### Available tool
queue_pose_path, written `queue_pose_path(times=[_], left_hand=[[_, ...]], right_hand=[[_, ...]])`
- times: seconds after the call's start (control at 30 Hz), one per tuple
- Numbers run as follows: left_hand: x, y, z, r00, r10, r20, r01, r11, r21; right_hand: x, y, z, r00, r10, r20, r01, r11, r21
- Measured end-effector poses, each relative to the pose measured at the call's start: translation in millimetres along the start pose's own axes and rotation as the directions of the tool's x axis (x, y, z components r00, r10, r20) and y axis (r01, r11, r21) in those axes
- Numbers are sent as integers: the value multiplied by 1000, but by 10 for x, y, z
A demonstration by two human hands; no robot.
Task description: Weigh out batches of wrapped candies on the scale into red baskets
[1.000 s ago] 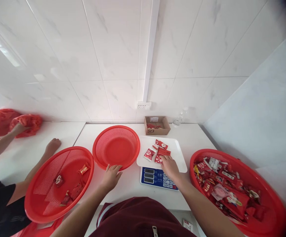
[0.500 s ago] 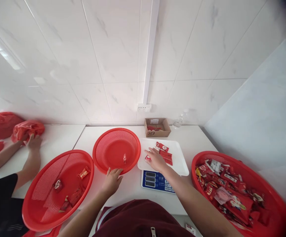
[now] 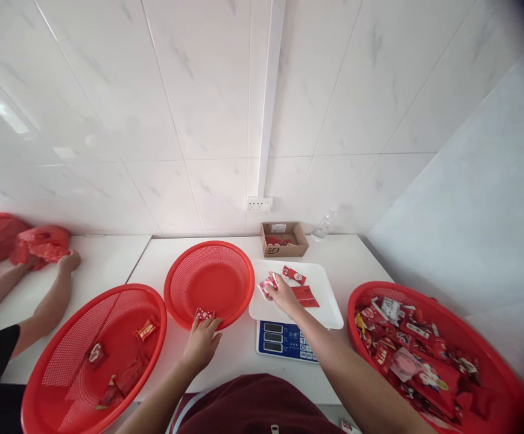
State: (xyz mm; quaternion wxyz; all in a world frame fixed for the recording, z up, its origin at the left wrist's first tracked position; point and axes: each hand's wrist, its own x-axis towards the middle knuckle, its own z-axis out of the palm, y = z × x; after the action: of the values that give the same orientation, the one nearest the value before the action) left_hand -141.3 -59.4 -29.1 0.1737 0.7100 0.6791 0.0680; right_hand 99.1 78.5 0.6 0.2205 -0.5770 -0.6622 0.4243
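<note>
My left hand (image 3: 201,345) is at the front rim of the middle red plastic basket (image 3: 173,271). Its fingers reach over the rim and close on a small red packet with white dots (image 3: 205,314). Above the left part of a white scale tray (image 3: 329,298), my right hand (image 3: 282,295) pinches a small red-and-white wrapped packet (image 3: 267,284); its lettering is too small to read. Other red packets lie on the tray beside that hand, among them a round-marked packet (image 3: 296,276) and a flat red packet (image 3: 305,296). The scale's blue keypad panel (image 3: 284,340) shows in front.
On the right stands a large red basket (image 3: 483,343) full of wrapped snacks. A left basket (image 3: 63,361) holds several packets. Behind the tray are a cardboard box (image 3: 284,250) and a clear bottle (image 3: 321,229). At far left, another person's hands (image 3: 68,262) touch red plastic bags (image 3: 44,244).
My right hand has lifted a packet from the tray. A dotted packet now shows at my left fingertips; the small wrapped piece in the middle basket is no longer visible. The view has shifted slightly.
</note>
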Motion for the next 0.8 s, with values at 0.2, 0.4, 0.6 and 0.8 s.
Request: queue_pose_path(times=[0.2, 0.4, 0.6, 0.8], left_hand=[[8, 1, 10, 1000, -5, 9, 5, 1000, 3], [5, 28, -16, 999, -22, 34, 22, 1000, 5], [19, 56, -30, 999, -25, 28, 25, 1000, 3], [17, 60, -40, 998, -32, 46, 32, 999, 3]], right_hand=[[80, -174, -119, 983, -183, -14, 183, 977, 111], [-80, 505, -412, 994, 56, 98, 21, 761, -649], [-202, 672, -505, 999, -10, 32, 30, 676, -737], [-83, 628, -529, 989, 47, -143, -118, 832, -542]])
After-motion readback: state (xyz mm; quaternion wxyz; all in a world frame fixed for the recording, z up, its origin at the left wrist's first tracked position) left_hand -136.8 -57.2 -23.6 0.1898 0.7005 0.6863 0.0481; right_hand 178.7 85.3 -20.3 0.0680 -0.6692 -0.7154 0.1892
